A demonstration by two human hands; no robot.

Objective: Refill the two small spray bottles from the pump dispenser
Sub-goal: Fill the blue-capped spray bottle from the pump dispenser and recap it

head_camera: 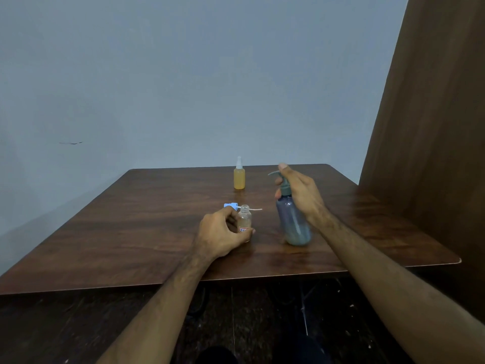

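Observation:
My left hand (pixel 223 233) grips a small clear bottle (pixel 244 219) that stands uncapped on the brown table (pixel 131 232). Its blue spray cap with a thin white tube (pixel 233 206) lies on the table just behind it. My right hand (pixel 299 193) holds the neck of the grey-blue pump dispenser (pixel 292 222), with one finger up on the pump head. The dispenser leans a little, and its spout points left above the clear bottle. A second small bottle with orange liquid and a white capped top (pixel 239 176) stands upright farther back.
A grey-blue wall rises behind the table. A brown curtain (pixel 433 127) hangs along the right side, close to the table's right edge. The floor below the near edge is dark.

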